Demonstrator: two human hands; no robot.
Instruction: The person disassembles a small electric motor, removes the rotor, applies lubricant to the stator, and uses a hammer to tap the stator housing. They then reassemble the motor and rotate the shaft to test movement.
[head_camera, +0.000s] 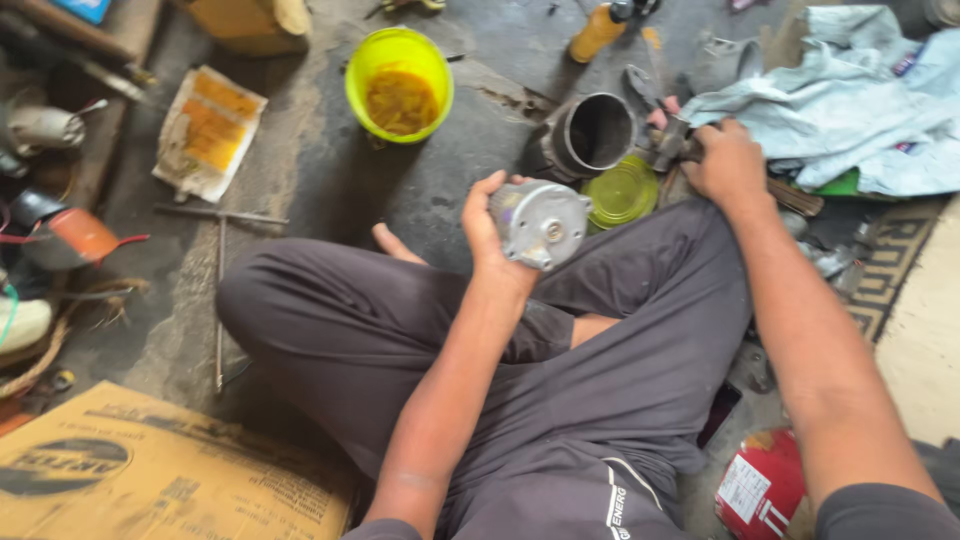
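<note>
Motor housing, a grey round metal part, sits in the left hand, whose grip is wrapped around its side, held up over the lap with a yellow bowl of orange-brown stuff off to the left on the concrete floor. Further right there's a dark metal cylinder and a green lid, and the right hand has its grip closed on what looks like a small tool by the pale cloth, though it's blurry. Keeping that housing steady and level with a firm palm hold seems like the way to go.
</note>
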